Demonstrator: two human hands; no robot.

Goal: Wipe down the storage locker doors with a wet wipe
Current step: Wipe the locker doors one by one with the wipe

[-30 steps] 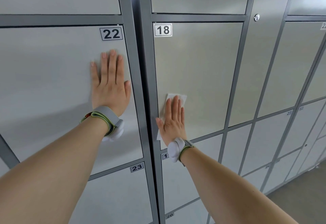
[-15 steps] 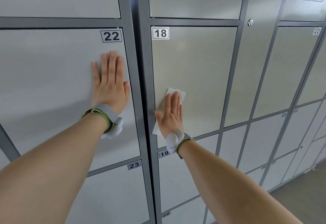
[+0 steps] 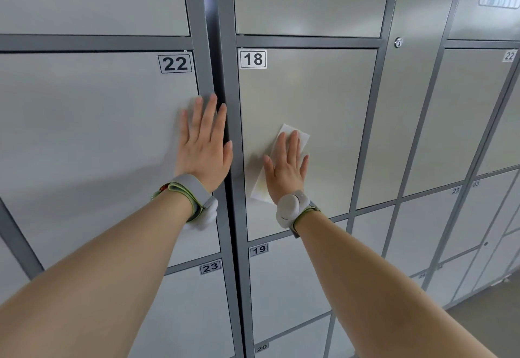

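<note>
Wipe: thin white rectangle wet wipe [image 3: 292, 135], flat under right hand [image 3: 285, 169], fingers straight.
Door: smooth grey metal door 18 [image 3: 323, 98].
Left hand [image 3: 204, 146]: flat, fingers spread, on door 22 [image 3: 84, 146].

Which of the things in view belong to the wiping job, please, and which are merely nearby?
Job: wet wipe; right hand, pressing it flat; door 18; left hand, flat at the edge of door 22.
Nearby: door 19; door 23; lock.

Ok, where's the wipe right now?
In the head view, centre-right: the wipe lies flat under the right hand, low on the left part of door 18, beside the grey post.
</note>
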